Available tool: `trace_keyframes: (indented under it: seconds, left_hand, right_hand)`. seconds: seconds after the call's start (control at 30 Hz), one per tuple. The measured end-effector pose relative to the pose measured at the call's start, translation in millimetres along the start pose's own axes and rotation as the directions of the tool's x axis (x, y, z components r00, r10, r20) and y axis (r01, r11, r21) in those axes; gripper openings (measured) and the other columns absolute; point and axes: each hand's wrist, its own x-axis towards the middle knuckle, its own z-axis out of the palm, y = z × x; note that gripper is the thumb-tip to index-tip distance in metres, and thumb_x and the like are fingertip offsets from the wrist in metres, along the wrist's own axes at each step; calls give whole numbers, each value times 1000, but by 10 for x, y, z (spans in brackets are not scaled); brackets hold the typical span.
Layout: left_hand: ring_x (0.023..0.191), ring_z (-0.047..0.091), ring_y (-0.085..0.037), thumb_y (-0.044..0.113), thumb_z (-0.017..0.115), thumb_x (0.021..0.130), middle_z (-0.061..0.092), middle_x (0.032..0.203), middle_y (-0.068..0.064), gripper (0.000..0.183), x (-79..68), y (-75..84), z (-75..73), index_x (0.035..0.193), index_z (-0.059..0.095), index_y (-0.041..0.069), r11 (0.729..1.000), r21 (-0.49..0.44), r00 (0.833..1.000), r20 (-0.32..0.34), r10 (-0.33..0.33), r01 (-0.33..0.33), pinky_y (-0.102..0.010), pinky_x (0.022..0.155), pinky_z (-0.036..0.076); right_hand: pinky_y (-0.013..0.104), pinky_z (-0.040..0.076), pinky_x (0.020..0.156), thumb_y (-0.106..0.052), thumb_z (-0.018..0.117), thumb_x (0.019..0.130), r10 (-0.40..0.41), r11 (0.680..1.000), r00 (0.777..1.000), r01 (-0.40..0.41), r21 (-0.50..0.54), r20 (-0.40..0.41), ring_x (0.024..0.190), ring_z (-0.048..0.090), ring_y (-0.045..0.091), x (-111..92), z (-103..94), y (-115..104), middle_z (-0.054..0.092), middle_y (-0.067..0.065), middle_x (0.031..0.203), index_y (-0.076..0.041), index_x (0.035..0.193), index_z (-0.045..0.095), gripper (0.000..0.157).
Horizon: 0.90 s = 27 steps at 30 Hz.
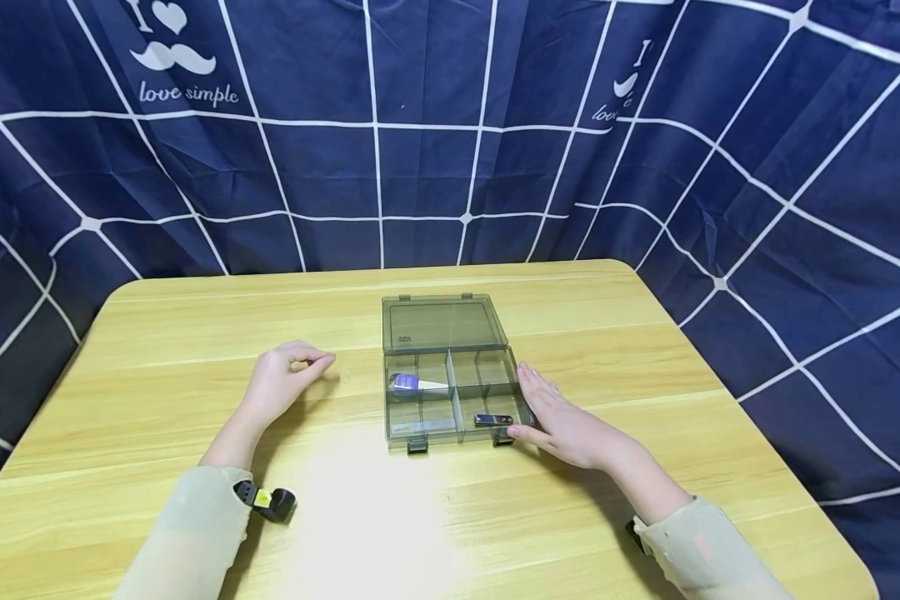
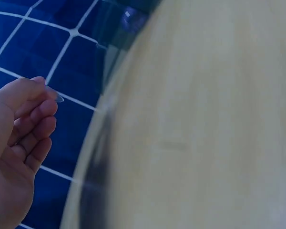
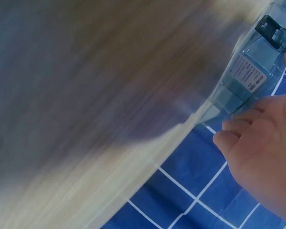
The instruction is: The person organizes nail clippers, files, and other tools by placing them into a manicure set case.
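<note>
A grey see-through divided box [image 1: 456, 408] lies on the table with its lid [image 1: 444, 323] folded back. My right hand [image 1: 566, 423] rests along the box's right side, fingers stretched out and the thumb near the front latch. Left of the box, my left hand [image 1: 285, 379] pinches a small clear pointed piece [image 2: 60, 98] between thumb and forefinger; its kind cannot be made out. Inside the box are a purple-labelled item [image 1: 405, 382] at left, a flat clear strip [image 1: 423, 426] at front left, and a small dark oblong item [image 1: 492, 420] at front right.
The wooden table [image 1: 195, 325] has rounded corners. A dark blue cloth with white lines [image 1: 420, 167] hangs behind it and down the right side. A black device [image 1: 273, 504] sits at the left wrist. A printed label [image 3: 248, 72] shows in the right wrist view.
</note>
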Motion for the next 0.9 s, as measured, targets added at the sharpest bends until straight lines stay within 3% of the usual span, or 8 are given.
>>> trace_keyframes:
  seconds: [0.23, 0.47, 0.63, 0.8, 0.9]
  left_hand:
    - [94, 62, -22, 25, 69, 89, 70, 95, -3, 19, 88, 280, 11, 97, 76, 9, 1000, -21, 1000, 17, 21, -20, -45, 88, 46]
    - [95, 62, -21, 21, 71, 87, 70, 95, -3, 17, 195, 618, 103, 97, 76, 8, 993, -80, 994, 61, 87, -82, -46, 89, 48]
    - [96, 61, -20, 19, 71, 88, 69, 95, -2, 15, 279, 772, 250, 96, 76, 8, 986, -85, 984, 102, 149, -140, -43, 88, 48]
    - [88, 62, -17, 15, 69, 88, 69, 90, 0, 12, 367, 864, 463, 93, 75, 7, 964, -128, 959, 133, 252, -235, -42, 85, 49]
    - [86, 62, -15, 14, 68, 89, 69, 90, 0, 11, 414, 928, 602, 92, 75, 6, 955, -159, 948, 159, 275, -250, -42, 84, 50]
  right_hand:
    - [50, 12, 113, -56, 41, 96, 4, 1000, 1000, -4, 0, 1, 143, 6, 35, -3, -3, -5, 1, 21, 156, 4, 150, 3, 90]
    - [50, 12, 113, -55, 42, 96, 2, 1000, 1000, -2, -1, 3, 143, 6, 36, -14, -13, -16, 1, 21, 156, 5, 150, 3, 89]
    - [50, 12, 113, -55, 42, 96, 1, 1000, 1000, -1, -3, 0, 143, 7, 36, -17, -13, -18, 1, 22, 156, 5, 149, 4, 89]
    - [49, 11, 113, -56, 41, 96, 3, 1000, 1000, -3, -4, 2, 143, 7, 35, -19, -7, -10, 1, 21, 156, 5, 150, 3, 90]
    - [49, 12, 113, -56, 41, 96, 1, 1000, 1000, -1, -6, 0, 143, 6, 35, -14, -5, -7, 1, 21, 156, 5, 150, 3, 90]
